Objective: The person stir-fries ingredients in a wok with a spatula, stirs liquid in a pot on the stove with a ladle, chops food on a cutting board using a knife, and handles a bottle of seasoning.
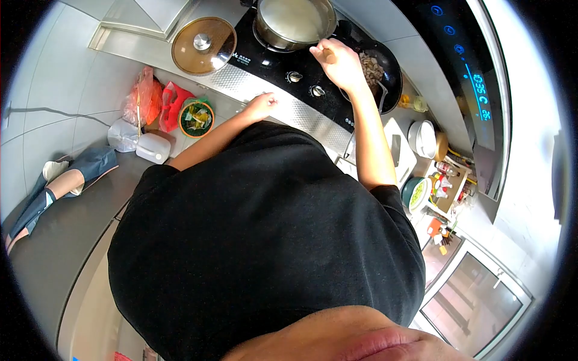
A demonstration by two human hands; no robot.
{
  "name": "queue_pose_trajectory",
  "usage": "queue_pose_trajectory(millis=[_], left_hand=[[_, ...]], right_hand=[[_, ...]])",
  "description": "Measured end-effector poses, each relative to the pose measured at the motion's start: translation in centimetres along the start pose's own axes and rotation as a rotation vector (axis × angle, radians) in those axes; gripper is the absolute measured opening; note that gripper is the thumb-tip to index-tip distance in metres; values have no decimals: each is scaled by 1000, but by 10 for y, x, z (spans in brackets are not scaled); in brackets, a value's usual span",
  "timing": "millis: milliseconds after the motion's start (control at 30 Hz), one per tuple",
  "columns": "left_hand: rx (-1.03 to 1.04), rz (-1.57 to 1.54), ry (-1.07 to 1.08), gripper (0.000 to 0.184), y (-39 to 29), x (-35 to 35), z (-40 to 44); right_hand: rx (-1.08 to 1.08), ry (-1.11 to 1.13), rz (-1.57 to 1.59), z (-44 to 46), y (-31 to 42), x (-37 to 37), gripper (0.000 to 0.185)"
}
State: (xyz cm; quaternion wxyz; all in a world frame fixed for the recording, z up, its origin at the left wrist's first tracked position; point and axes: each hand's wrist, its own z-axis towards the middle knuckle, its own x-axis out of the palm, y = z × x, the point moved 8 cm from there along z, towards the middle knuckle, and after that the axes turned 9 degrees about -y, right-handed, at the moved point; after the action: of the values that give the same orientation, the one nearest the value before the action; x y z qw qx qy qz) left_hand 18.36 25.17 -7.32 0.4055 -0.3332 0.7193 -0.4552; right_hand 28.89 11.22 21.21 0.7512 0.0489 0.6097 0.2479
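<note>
My right hand (pixel 342 65) is closed, fingers wrapped round a tan, wood-coloured handle (pixel 329 56); the rest of that utensil is hidden. It is at the near rim of a steel pot (pixel 294 39) of cloudy, whitish liquid on the black gas stove (pixel 256 51). Just right of the hand, a dark wok (pixel 392 75) holds chopped brownish food (pixel 372 69), with a metal utensil (pixel 383 96) leaning in it. My left hand (pixel 261 106), fingers curled in with nothing visible in them, hovers by the steel counter edge in front of the stove.
A glass lid (pixel 203 47) lies left of the stove. Red bags (pixel 174 107), a bin with scraps (pixel 197 118) and a white jug (pixel 153 148) stand at left. Right are white bowls (pixel 423 138), a bowl of green pieces (pixel 416 194) and a range hood panel (pixel 475 90) overhead.
</note>
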Motion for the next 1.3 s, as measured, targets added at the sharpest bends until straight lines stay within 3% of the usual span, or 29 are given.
queue_pose_trajectory(millis=[67,133,200,300,400,600,800,933,1000,1067,1133,1200,1233,1300], left_hand=[[15,-12,-8,23,2,0,1],[32,-23,-14,23,7,3,3],[36,-30,-4,24,12,6,5],[40,-41,8,23,12,8,8],[-71,-51,40,23,4,6,1],[-39,-14,30,22,12,8,4],[40,-50,0,21,9,5,5],[28,-64,9,21,-1,1,2],[-93,-58,33,21,0,1,-2],[-88,-85,36,21,-1,3,-1],[-81,-107,52,22,18,14,4],[280,-48,-88,22,26,20,14],[291,-43,-73,22,8,16,11],[-58,-66,64,21,-1,18,4]], right_hand=[[53,-42,114,0,-10,-1,31],[319,34,286,-2,-35,9,33],[260,-65,416,-3,-42,17,35],[608,-100,912,-18,-65,46,34],[724,-189,1303,-28,-72,67,28],[704,-380,1572,-40,-82,64,26],[522,-464,1466,-45,-75,40,25],[367,-430,1119,-46,-66,25,17],[94,-445,725,-45,-46,9,15],[-114,-462,437,-44,-25,1,13],[-6,-340,246,-46,-15,10,16],[-25,-319,164,-49,-8,25,18],[-62,-291,126,-49,-5,33,17],[-112,-233,82,-51,1,48,15]])
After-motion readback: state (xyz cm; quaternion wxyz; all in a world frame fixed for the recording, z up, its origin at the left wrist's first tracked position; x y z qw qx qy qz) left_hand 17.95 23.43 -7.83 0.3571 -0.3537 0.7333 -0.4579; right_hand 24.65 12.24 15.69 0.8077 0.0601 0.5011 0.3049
